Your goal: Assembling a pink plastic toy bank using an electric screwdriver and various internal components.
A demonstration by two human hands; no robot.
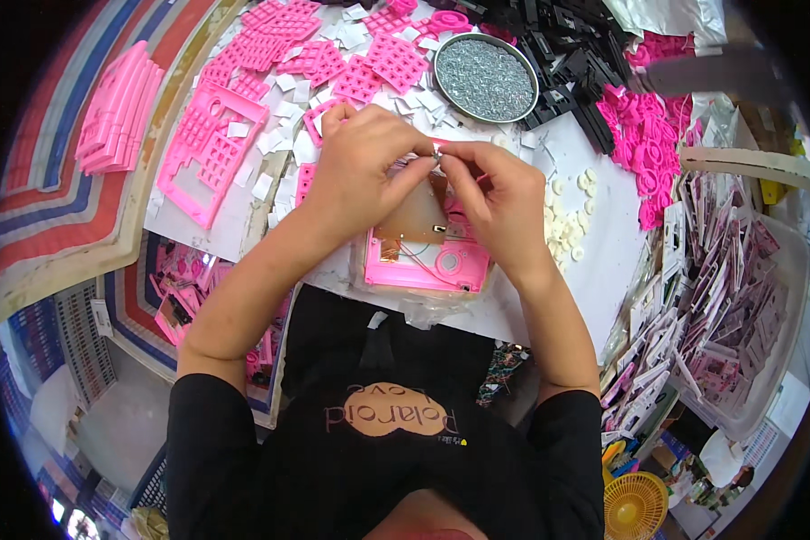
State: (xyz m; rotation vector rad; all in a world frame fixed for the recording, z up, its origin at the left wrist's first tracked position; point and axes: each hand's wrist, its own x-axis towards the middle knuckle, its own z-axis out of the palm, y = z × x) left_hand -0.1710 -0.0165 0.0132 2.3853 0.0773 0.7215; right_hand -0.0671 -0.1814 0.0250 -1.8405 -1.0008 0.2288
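A pink plastic housing [396, 273] lies in front of me at the table's near edge, on a clear plastic bag [432, 311]. Inside it a brown circuit board [414, 218] is tilted, with thin wires [414, 256] running below it. Over the board's far end, my left hand [364, 166] and my right hand [502, 193] meet fingertip to fingertip. Both are closed in a pinch on a tiny dark piece [437, 156], too small to name. My fingers cover part of the board and the housing's far side.
A round dish of small screws [486, 79] stands beyond my hands. Pink button sheets [360, 79] and white paper squares lie far left, near a pink frame [209, 148]. Black parts [562, 63], pink rings [648, 144] and cream rings [567, 225] lie right, beside a bin of printed cards [729, 315].
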